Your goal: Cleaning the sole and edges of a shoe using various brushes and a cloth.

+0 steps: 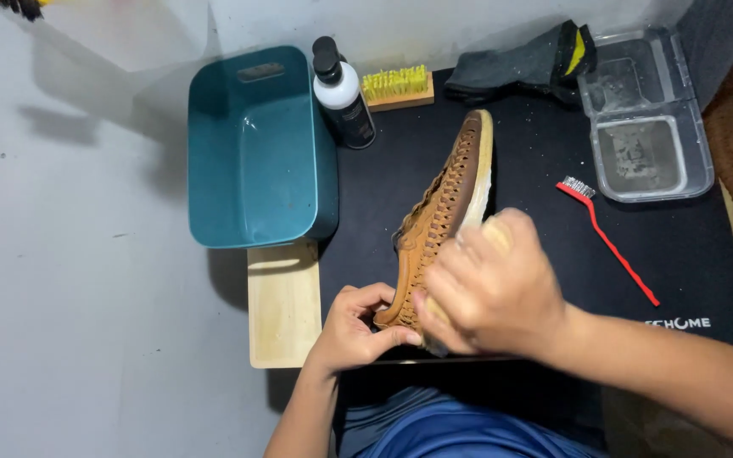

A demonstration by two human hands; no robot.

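Observation:
A tan woven shoe point(450, 191) with a pale sole lies on its side on a black mat point(536, 161), toe pointing away. My left hand point(352, 326) grips the shoe's heel end at the near edge of the mat. My right hand point(485, 288) is closed around a pale wooden-backed brush point(497, 231) and presses it against the shoe's sole near the heel. Most of the brush is hidden under my fingers.
A teal plastic tub point(256, 144) stands left of the mat, with a light wooden board point(283, 304) in front of it. Behind the shoe are a black-and-white bottle point(344, 97), a yellow-bristled brush point(396, 86), a dark cloth point(519, 61) and a clear tray point(646, 114). A red-handled brush point(611, 242) lies right.

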